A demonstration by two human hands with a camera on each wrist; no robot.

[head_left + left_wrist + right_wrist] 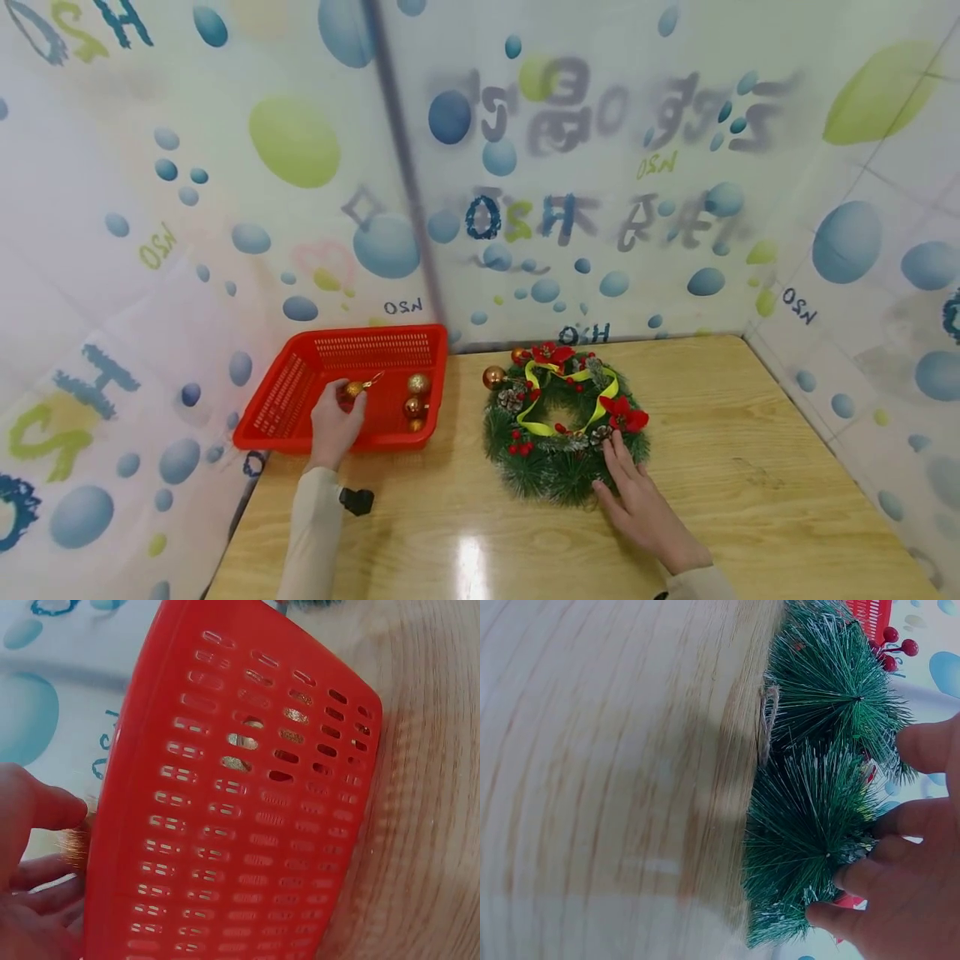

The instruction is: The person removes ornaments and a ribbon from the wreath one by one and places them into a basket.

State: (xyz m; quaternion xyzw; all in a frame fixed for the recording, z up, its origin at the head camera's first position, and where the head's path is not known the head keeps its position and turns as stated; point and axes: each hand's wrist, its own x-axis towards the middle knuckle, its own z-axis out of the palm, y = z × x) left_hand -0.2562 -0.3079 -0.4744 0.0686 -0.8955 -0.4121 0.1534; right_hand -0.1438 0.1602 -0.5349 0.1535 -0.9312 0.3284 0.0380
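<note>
Over the red plastic basket (300,443), my left hand (335,423) pinches a gold Christmas bauble (355,388) with a loop of string. In the left wrist view, the basket's slotted wall hides part of the bauble (78,844). A green Christmas wreath (558,482) lies flat on the table, trimmed with red flowers, berries, pine cones and a yellow ribbon. Two copper baubles, one of them the larger bauble (493,377), sit at its upper left edge. With fingers extended, my right hand (647,508) touches the wreath's lower right side.
Inside the basket, along its right side, lie a glittery gold bauble (417,383), a shiny copper bauble (413,407) and a smaller one. The wooden table (757,467) meets a patterned curtain wall (600,275) at the back and sides.
</note>
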